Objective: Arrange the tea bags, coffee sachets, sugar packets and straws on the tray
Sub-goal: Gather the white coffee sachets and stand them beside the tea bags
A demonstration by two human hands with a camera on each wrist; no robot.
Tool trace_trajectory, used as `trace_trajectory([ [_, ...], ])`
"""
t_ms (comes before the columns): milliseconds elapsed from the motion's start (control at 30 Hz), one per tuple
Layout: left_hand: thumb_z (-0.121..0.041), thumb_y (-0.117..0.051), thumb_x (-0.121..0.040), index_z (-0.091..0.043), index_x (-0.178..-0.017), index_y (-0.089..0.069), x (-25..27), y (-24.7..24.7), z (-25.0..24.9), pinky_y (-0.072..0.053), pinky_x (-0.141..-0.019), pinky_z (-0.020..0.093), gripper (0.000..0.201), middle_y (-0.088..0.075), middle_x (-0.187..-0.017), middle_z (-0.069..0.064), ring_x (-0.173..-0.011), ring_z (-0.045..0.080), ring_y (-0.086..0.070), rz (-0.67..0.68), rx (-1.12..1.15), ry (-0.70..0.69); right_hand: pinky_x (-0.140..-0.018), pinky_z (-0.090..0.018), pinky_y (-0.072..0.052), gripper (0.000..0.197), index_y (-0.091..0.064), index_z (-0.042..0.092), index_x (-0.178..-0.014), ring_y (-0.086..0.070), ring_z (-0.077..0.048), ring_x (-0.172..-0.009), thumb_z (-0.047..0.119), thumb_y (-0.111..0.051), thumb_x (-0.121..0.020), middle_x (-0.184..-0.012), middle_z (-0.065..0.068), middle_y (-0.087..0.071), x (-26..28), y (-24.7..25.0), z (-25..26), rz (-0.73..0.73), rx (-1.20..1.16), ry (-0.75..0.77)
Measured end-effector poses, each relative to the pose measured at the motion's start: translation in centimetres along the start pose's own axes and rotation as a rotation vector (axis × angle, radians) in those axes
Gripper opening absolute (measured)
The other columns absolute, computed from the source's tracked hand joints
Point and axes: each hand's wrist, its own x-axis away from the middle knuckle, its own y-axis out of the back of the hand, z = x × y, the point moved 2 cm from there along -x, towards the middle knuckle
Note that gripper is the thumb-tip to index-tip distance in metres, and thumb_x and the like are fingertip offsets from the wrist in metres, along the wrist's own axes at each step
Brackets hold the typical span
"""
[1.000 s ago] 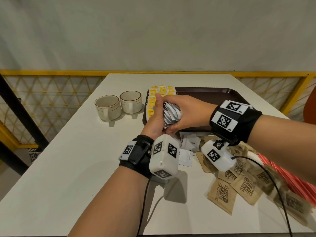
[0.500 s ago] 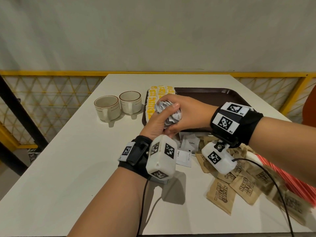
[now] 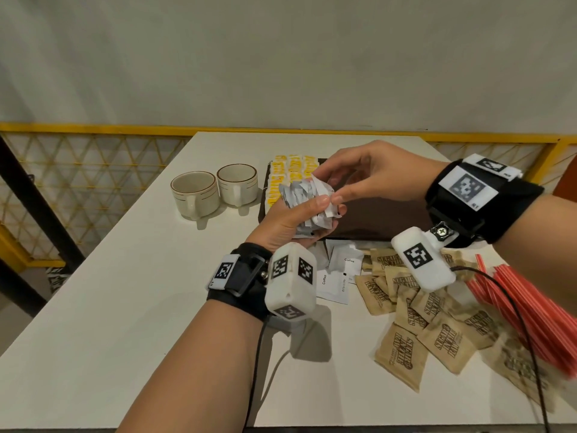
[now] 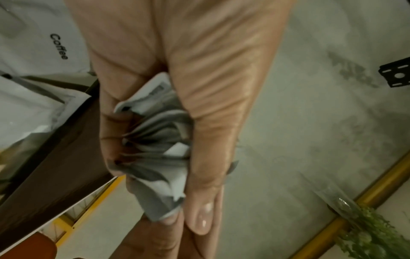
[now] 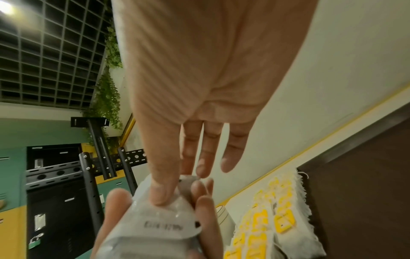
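Note:
My left hand [image 3: 290, 220] grips a fanned bundle of white coffee sachets [image 3: 307, 195] above the near left corner of the dark brown tray [image 3: 390, 220]. My right hand [image 3: 327, 189] reaches in from the right, and its thumb and index finger pinch the top of the bundle. In the right wrist view its thumb [image 5: 159, 184] lies on the top sachet [image 5: 159, 222]. The left wrist view shows the bundle [image 4: 155, 140] squeezed between thumb and fingers. Yellow tea bags [image 3: 290, 170] lie in rows on the tray's left side.
Two loose coffee sachets [image 3: 340, 270], several brown sugar packets [image 3: 437, 332] and a bunch of red straws [image 3: 530, 304] lie on the white table in front of the tray. Two cream cups [image 3: 195, 193] stand left of the tray. A yellow railing runs behind the table.
My right hand has let go of its full wrap round the bundle and risen, so only its thumb and fingertips hold the top. The left hand keeps its grip.

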Motion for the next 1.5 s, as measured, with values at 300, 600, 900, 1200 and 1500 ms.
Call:
trace_trajectory([
  [300, -0.024, -0.094, -0.047, -0.013, -0.095, -0.075, 0.0, 0.2, -0.1, -0.057, -0.071, 0.033, 0.053, -0.071, -0.093, 0.015, -0.088, 0.025, -0.071, 0.056, 0.019, 0.027, -0.088, -0.022, -0.053, 0.044, -0.066, 0.026, -0.109, -0.065, -0.018, -0.09, 0.023, -0.074, -0.066, -0.093, 0.013, -0.072, 0.0, 0.0, 0.1, 0.036, -0.113, -0.031],
  [600, -0.033, -0.094, -0.048, -0.012, -0.111, -0.062, 0.3, 0.0, -0.1, -0.057, -0.072, 0.032, 0.074, -0.071, -0.096, 0.012, -0.092, 0.024, -0.069, 0.072, -0.036, 0.051, -0.086, -0.028, -0.052, 0.04, -0.067, 0.026, -0.102, -0.059, -0.02, -0.086, 0.022, -0.077, -0.063, -0.089, 0.007, -0.066, -0.3, 0.0, 0.9, 0.042, -0.097, -0.064],
  [900, -0.033, -0.094, -0.047, -0.014, -0.102, -0.071, 0.2, 0.6, -0.1, -0.056, -0.073, 0.031, 0.062, -0.071, -0.099, 0.014, -0.088, 0.023, -0.07, 0.084, -0.009, 0.076, -0.078, -0.03, -0.057, 0.031, -0.066, 0.016, -0.101, -0.065, -0.012, -0.072, 0.008, -0.071, -0.072, -0.084, 0.002, -0.07, -0.3, -0.2, 0.5, 0.064, -0.252, -0.125],
  [1200, -0.036, -0.094, -0.045, -0.02, -0.094, -0.078, 0.2, 0.6, -0.2, -0.056, -0.079, 0.034, 0.054, -0.072, -0.099, 0.011, -0.092, 0.022, -0.07, 0.08, -0.048, 0.107, -0.076, -0.033, -0.055, 0.032, -0.069, 0.01, -0.096, -0.062, -0.02, -0.07, 0.013, -0.075, -0.064, -0.081, -0.007, -0.07, -0.3, -0.2, 0.7, 0.062, -0.255, -0.123],
  [1500, -0.016, -0.071, -0.074, -0.007, -0.101, -0.061, 0.3, 0.5, -0.9, -0.06, -0.067, 0.035, 0.03, -0.072, -0.086, 0.012, -0.077, 0.021, -0.071, -0.273, 0.154, 0.004, -0.081, -0.03, -0.056, 0.022, -0.059, 0.01, -0.095, -0.066, -0.017, -0.091, 0.016, -0.066, -0.075, -0.097, -0.004, -0.068, -0.1, -0.1, -0.1, 0.093, -0.38, -0.208],
])
